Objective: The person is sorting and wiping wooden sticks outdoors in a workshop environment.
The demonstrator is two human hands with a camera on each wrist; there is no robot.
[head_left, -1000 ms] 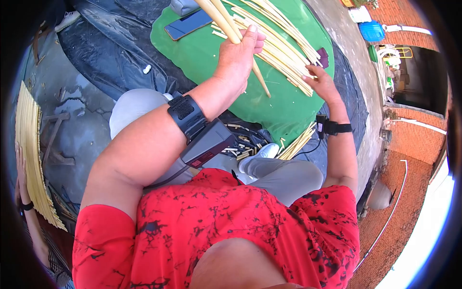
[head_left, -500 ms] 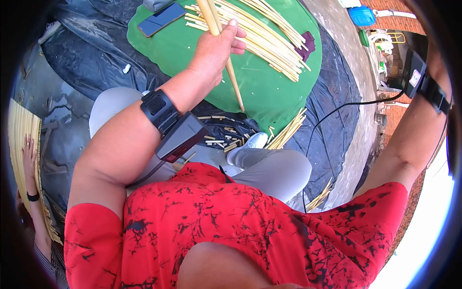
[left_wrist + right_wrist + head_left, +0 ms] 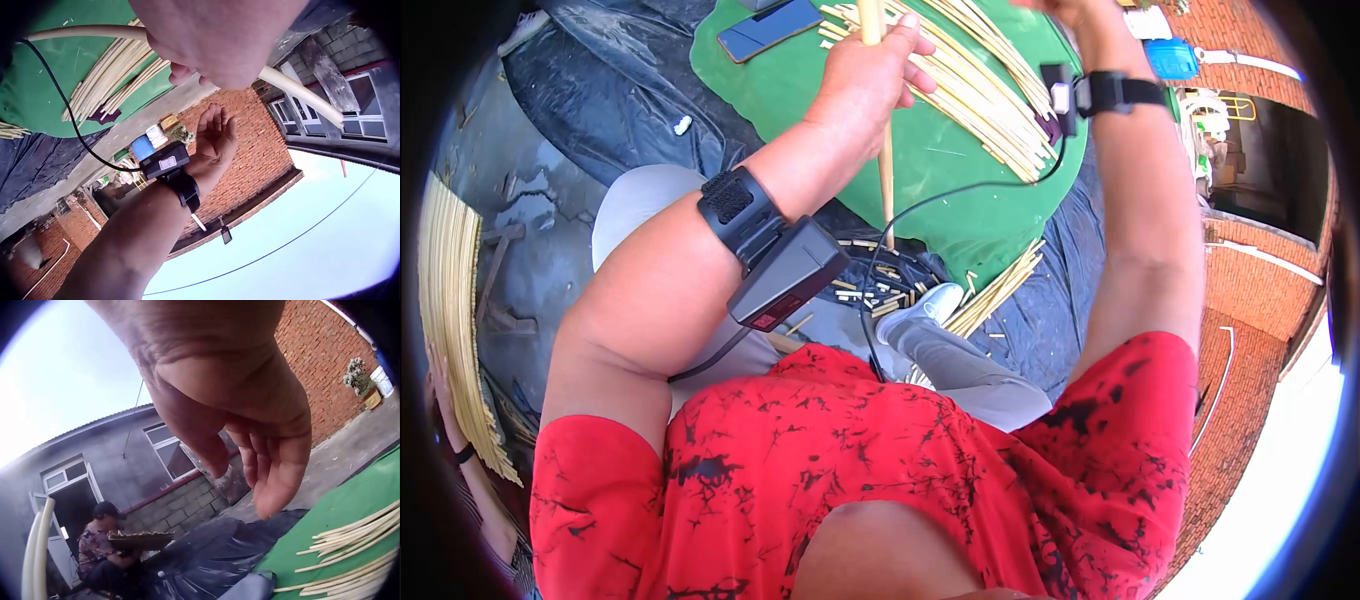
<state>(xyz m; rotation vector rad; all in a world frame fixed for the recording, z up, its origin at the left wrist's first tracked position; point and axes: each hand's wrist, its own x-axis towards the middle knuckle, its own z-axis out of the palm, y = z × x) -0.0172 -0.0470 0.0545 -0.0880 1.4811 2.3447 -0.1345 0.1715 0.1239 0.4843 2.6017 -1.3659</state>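
The left hand (image 3: 865,85) grips pale tapered sticks (image 3: 887,185) that pass through the fist, thick part above and thin end pointing down. In the left wrist view this fist (image 3: 219,40) has the sticks (image 3: 300,87) protruding on both sides. The right hand (image 3: 1085,14), partly cut off at the top of the head view, is raised and empty. Its fingers hang loosely bent in the right wrist view, where the hand (image 3: 250,425) is apart from the held sticks (image 3: 41,550). Loose sticks (image 3: 970,85) lie in rows on a green cloth (image 3: 940,190).
A phone (image 3: 770,30) lies on the cloth. Cut pieces (image 3: 890,290) and a stick bundle (image 3: 1000,290) are near the shoe (image 3: 940,300). A black cable (image 3: 960,190) crosses the cloth. Another person (image 3: 103,544) is beyond the dark sheet (image 3: 219,556).
The right hand left the loose sticks, swung out to the right, then came back inward above the cloth's far side. The left hand keeps its grip; the held sticks now point more straight down.
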